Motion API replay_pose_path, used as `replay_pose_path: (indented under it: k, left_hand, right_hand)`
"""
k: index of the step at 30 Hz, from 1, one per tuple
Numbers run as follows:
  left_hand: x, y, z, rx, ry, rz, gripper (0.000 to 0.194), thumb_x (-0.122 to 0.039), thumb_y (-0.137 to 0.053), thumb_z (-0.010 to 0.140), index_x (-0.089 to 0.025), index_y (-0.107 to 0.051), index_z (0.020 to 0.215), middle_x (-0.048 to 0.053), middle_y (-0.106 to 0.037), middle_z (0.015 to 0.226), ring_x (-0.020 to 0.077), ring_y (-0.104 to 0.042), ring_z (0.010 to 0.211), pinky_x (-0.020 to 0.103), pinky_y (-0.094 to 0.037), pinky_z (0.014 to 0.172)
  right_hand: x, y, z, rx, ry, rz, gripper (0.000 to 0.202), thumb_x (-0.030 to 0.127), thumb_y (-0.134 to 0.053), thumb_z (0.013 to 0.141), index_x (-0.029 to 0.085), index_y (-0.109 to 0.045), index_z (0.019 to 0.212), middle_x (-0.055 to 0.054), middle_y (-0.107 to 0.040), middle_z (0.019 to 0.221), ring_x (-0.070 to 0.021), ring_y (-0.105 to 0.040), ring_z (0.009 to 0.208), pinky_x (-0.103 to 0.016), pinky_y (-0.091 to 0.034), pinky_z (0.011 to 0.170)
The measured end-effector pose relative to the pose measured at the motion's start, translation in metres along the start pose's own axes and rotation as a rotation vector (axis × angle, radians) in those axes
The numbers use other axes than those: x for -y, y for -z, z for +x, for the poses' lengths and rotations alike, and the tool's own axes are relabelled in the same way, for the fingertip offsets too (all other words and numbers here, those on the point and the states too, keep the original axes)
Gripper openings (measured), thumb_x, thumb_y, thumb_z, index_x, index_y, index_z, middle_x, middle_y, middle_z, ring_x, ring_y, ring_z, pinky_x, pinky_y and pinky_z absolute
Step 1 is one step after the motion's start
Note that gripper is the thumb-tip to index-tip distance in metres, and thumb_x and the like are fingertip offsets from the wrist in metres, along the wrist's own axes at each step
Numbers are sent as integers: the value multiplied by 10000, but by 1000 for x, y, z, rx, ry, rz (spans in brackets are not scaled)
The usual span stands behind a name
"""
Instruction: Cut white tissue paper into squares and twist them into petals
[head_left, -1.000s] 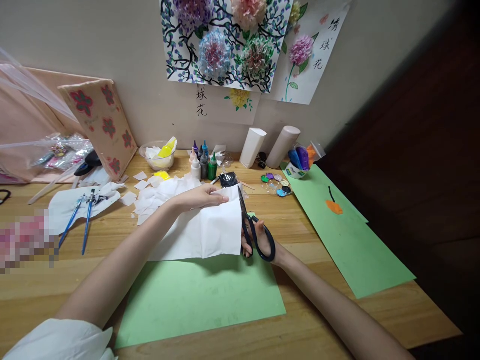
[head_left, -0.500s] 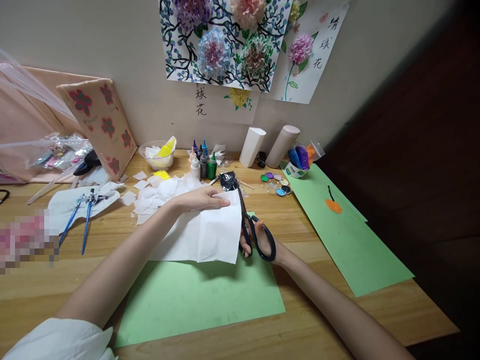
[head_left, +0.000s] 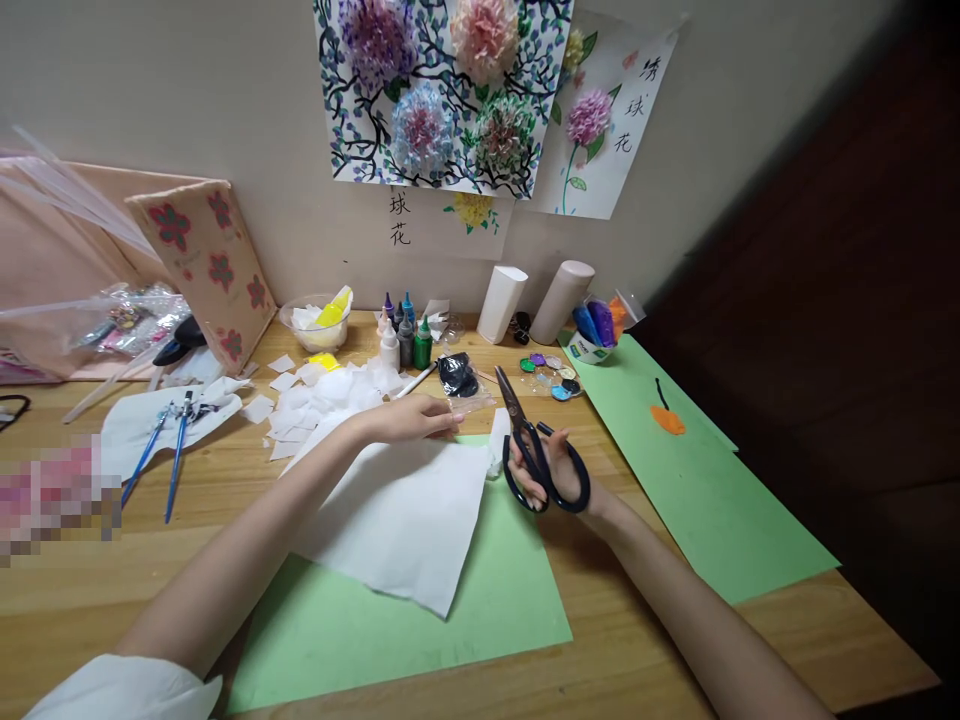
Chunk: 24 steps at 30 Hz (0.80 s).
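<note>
White paper point(head_left: 405, 510) over a green sheet point(head_left: 337, 650), apparently partway through cutting.
Your right hand point(head_left: 561, 472) is closed around the scissors point(head_left: 513, 402), apart from the paper; your left hand point(head_left: 409, 418) lies over its upper edge, whether pinching you cannot tell. A heap of small white pieces point(head_left: 322, 405) seems done; the large piece appears left. Paint bottles point(head_left: 406, 340) stand at the back of the wooden bench point(head_left: 607, 640); a flower picture point(head_left: 450, 95) hangs on the wall point(head_left: 270, 100).

left arm point(head_left: 255, 540): white sleeve point(head_left: 127, 690), loose, creased, ending near the elbow; left hand point(head_left: 409, 418) and right hand point(head_left: 564, 473) bare.
</note>
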<state>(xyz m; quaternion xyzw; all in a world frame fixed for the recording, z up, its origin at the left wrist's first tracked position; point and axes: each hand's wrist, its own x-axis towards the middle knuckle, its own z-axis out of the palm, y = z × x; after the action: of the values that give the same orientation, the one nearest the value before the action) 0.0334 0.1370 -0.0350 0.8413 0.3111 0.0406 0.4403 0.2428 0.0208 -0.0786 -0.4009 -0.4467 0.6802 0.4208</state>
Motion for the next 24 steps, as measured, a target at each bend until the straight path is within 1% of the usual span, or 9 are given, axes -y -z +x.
replay_pose_path:
  k: [4, 7, 9, 11, 14, 16, 18, 22, 24]
  left_hand:
    - [-7, -15, 16, -110, -90, 196, 357, -469, -482, 824, -166, -629, 940, 69, -632, 900, 167, -569, 766, 258, -418, 659]
    - [-18, -36, 32, 14, -317, 310, 519, -366, -707, 652, -177, -563, 1114, 97, -575, 1054, 195, -575, 866, 254, -433, 676]
    - [-26, -52, 40, 77, -340, 434, 433, -288, -715, 643, -196, -600, 1050, 86, -579, 1020, 195, -578, 814, 253, -417, 624]
    - [-31, -64, 46, 91, -336, 459, 136, -216, -640, 719, -187, -636, 852, 57, -611, 927, 166, -576, 743, 242, -394, 591]
    - [-33, -64, 45, 31, -321, 477, 52, -154, -557, 769, -177, -603, 778, 42, -632, 863, 152, -572, 745, 233, -387, 600]
    - [-29, -48, 36, -101, -301, 440, 72, -153, -510, 796, -173, -576, 819, 43, -633, 870, 142, -566, 751, 225, -395, 610]
    - [-20, -19, 21, -348, -272, 317, 75, -195, -478, 828, -168, -547, 837, 35, -627, 836, 128, -557, 716, 217, -406, 605]
    - [15, 59, -14, -925, 22, 236, 155, -310, -481, 844, -169, -534, 810, 7, -619, 754, 118, -565, 682, 217, -437, 645]
    - [38, 98, -27, -1080, 153, 260, 157, -280, -452, 848, -145, -532, 835, 51, -622, 805, 146, -575, 737, 255, -443, 690]
  right_hand:
    - [17, 16, -4, -84, 85, 25, 746, 924, -332, 483, 206, -424, 664, 77, -405, 325, -91, -349, 238, -211, -330, 293]
    - [25, 25, -6, -174, 149, -13, 753, 933, -284, 491, 209, -422, 644, 80, -363, 318, -89, -333, 241, -219, -326, 309]
    - [26, 28, -5, -224, 169, -35, 752, 934, -262, 502, 211, -416, 638, 81, -347, 318, -91, -325, 245, -223, -322, 314]
    - [23, 30, -4, -257, 175, -40, 743, 929, -264, 517, 211, -413, 636, 78, -348, 317, -94, -326, 249, -224, -315, 316]
    - [13, 33, 0, -243, 161, -13, 732, 923, -300, 515, 209, -410, 632, 76, -353, 310, -92, -324, 241, -217, -307, 314]
    - [3, 35, 5, -231, 157, 18, 724, 917, -320, 522, 209, -419, 637, 75, -362, 308, -87, -323, 238, -213, -315, 316]
    - [-7, 36, 11, -193, 131, 21, 712, 911, -360, 512, 211, -422, 625, 73, -364, 299, -87, -319, 227, -210, -307, 300]
    - [-22, 33, 21, -169, 75, 31, 646, 860, -371, 609, 218, -447, 611, 75, -344, 291, -80, -299, 218, -207, -310, 294]
    - [-25, 30, 24, -192, 66, 38, 609, 820, -363, 671, 222, -458, 610, 74, -335, 297, -76, -301, 225, -204, -314, 306]
